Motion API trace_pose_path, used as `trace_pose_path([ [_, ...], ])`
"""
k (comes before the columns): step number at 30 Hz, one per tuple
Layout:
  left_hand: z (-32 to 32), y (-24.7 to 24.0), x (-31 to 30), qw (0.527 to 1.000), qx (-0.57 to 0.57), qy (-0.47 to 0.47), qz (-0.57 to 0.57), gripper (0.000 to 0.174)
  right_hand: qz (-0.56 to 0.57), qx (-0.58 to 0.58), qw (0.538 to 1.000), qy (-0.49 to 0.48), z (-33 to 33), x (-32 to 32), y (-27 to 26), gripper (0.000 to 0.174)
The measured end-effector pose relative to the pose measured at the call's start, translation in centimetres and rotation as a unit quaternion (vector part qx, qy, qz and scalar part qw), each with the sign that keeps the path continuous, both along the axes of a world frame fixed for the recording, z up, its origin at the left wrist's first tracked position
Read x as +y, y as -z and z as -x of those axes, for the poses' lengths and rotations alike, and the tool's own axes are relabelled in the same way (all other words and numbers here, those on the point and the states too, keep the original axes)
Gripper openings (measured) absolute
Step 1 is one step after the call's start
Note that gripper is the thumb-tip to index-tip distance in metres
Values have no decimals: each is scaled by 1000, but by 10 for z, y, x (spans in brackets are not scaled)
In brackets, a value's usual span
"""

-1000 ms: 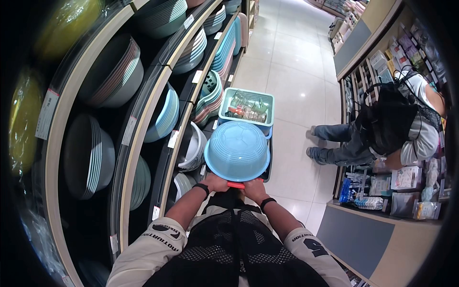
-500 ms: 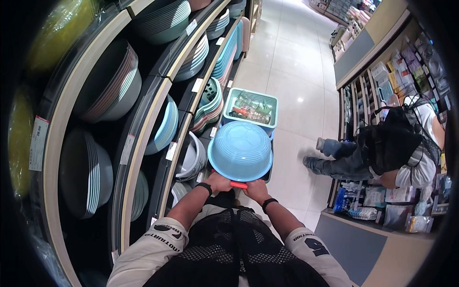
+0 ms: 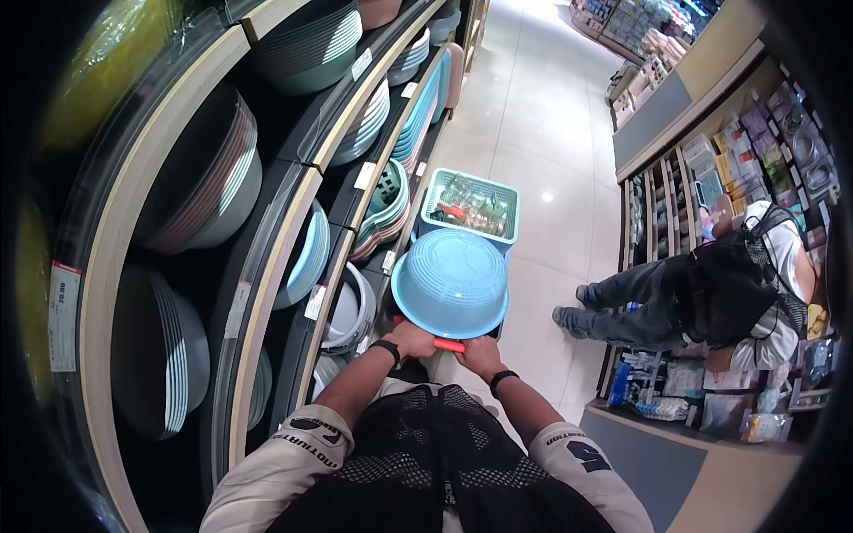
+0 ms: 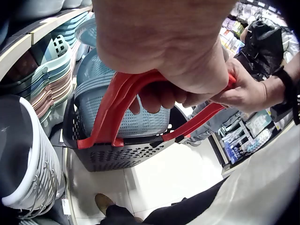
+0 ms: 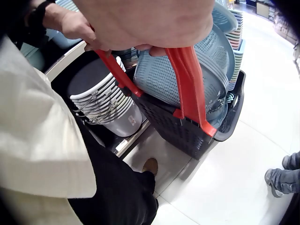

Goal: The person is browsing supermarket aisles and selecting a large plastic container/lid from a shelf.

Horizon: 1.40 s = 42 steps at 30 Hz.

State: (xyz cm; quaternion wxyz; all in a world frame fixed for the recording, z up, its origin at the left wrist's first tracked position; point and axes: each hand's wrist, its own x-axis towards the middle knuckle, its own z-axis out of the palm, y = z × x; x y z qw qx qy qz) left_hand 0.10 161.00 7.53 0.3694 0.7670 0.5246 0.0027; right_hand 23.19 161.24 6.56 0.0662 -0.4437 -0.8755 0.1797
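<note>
Both of my hands are on the red handle of a black shopping basket. The left hand curls its fingers around the handle, seen close in the left wrist view. My right hand grips the handle beside it. An upturned light blue colander tops the load, with more blue colanders stacked inside the basket. Farther forward, a pale green basket holds clear glass-like items and something red.
Shelves of stacked basins and white buckets run close along the left. A person in a black vest stands at the right-hand shelves of packaged goods. Pale tiled floor stretches ahead between them.
The left shelves have slid back towards me as I and the loaded basket move forward. Both hands keep their grip on the handle. The person on the right has shifted their feet.
</note>
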Motion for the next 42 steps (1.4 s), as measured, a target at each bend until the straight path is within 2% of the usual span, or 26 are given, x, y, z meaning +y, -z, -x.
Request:
trace_pose_path([
  [2, 0, 16, 4, 1000, -15, 8, -9, 33, -4, 1, 1000, -3, -1, 4, 1, 28],
  [5, 2, -9, 10, 999, -46, -2, -29, 33, 9, -27, 1000, -1, 0, 10, 1, 26],
  [8, 5, -7, 17, 993, -88, 21, -82, 32, -14, -12, 1000, 8, 1, 17, 3, 26],
  [9, 3, -11, 20, 993, -87, 21, -82, 32, -8, -7, 1000, 14, 0, 20, 1, 27],
  [11, 3, -17, 29, 999, -13, 18, 23, 35, 0, -4, 1000, 22, 0, 21, -1, 27],
  [14, 2, 13, 36, 1000, -1, 20, 18, 37, -6, -3, 1000, 31, 3, 30, -4, 27],
  [15, 4, 7, 39, 1000, -1, 22, 15, 37, -8, -2, 999, 33, 4, 33, -3, 27],
  [17, 3, -3, 41, 993, -91, 16, -75, 32, -23, 2, 999, 28, 1, 37, 1, 26],
  [21, 4, -19, 47, 995, -91, -31, -35, 33, -13, 1, 1000, 27, 1, 46, 3, 25],
  [26, 6, -28, 67, 997, -67, 15, -39, 31, -18, 19, 999, 30, 4, 63, -3, 25],
  [27, 5, -20, 71, 997, -67, 16, -37, 31, -16, 18, 999, 31, 4, 67, -4, 25],
  [29, 4, 11, 81, 1000, 1, 26, -4, 30, -15, 17, 999, 31, 5, 74, -7, 28],
  [32, 6, 34, 93, 999, -15, 35, -23, 28, 1, -7, 1000, 31, 7, 86, -13, 27],
  [33, 6, 20, 97, 999, -14, 34, -22, 28, 2, -5, 1000, 30, 8, 90, -13, 27],
  [35, 7, -29, 109, 995, -91, 18, -39, 36, 27, -3, 999, 36, 9, 100, -13, 25],
  [41, 12, 7, 135, 995, -87, 16, -33, 40, 0, 49, 998, 37, 12, 125, -12, 26],
  [42, 11, -8, 140, 997, -69, 13, -13, 43, 56, 13, 998, 29, 12, 130, -18, 27],
])
